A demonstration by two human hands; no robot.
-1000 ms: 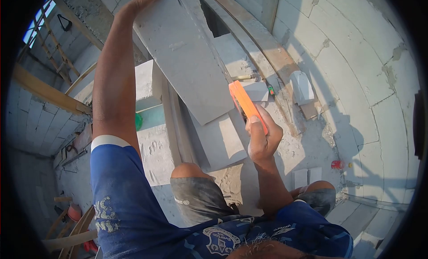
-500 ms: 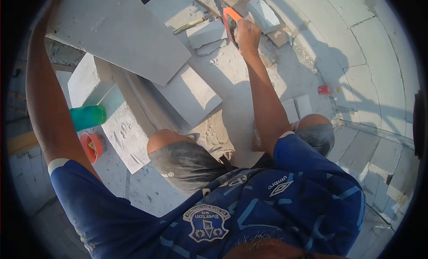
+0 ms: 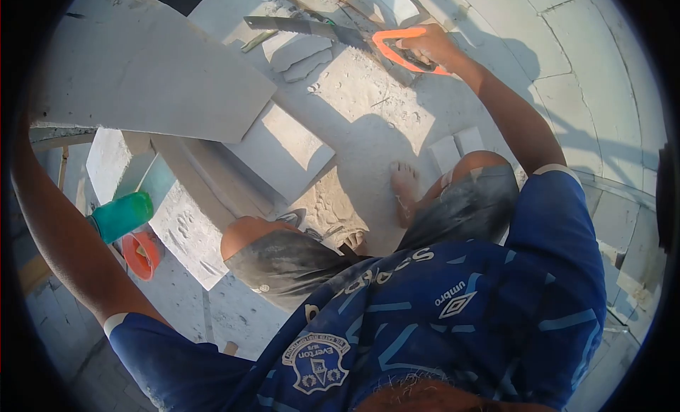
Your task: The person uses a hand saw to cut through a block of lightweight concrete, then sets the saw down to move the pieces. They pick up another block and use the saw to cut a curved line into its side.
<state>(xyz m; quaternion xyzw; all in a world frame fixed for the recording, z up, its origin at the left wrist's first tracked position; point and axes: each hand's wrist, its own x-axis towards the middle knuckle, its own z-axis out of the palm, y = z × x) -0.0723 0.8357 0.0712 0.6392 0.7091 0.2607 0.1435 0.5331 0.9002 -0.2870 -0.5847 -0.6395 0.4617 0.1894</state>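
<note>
My right hand (image 3: pixel 433 46) is wrapped round the orange handle of a handsaw (image 3: pixel 312 28). The toothed blade points left, above some broken block pieces (image 3: pixel 301 54). A large pale block slab (image 3: pixel 152 68) lies at the upper left, overlapping a smaller flat slab (image 3: pixel 283 146). My left forearm (image 3: pixel 46 192) stretches to the left end of the large slab, where my left hand is lost in the dark rim and its fingers do not show.
Below the large slab are a rough white block (image 3: pixel 188 231), a green bottle (image 3: pixel 124 215) and an orange-red container (image 3: pixel 142 256). Block walls (image 3: pixel 574 72) curve along the right. Small white blocks (image 3: pixel 457 148) lie by my right knee. My bare foot (image 3: pixel 404 182) rests on the dusty floor.
My right hand has moved right and slightly down in view with the handsaw, whose blade has swung to point left. My left arm has shifted left and down, and the view has shifted.
</note>
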